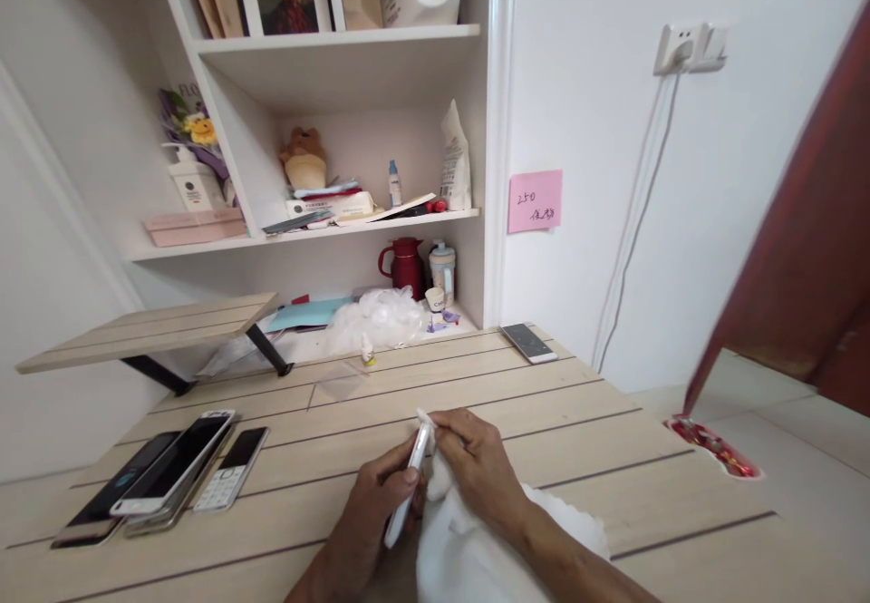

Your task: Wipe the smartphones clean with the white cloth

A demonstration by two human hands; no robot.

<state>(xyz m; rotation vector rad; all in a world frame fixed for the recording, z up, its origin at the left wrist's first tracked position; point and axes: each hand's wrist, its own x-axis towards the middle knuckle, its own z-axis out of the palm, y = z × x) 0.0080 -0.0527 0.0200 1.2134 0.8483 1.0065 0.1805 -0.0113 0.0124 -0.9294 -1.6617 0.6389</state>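
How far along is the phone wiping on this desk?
Done, perhaps: a white-fronted smartphone, a keypad phone and a dark phone lie together at the desk's left, though nothing shows they've been wiped. In hand: the left hand grips a white phone while the right hand presses a white cloth to its top end. Left, probably: the dark-screened phone by the far edge.

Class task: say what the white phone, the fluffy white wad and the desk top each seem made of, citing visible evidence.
The white phone in the left hand looks like glossy plastic or glass: it shines. The wad by the right hand seems soft cotton, matte and bunched. The desk top looks like pale wood or laminate, with faint grain and dark plank grooves.
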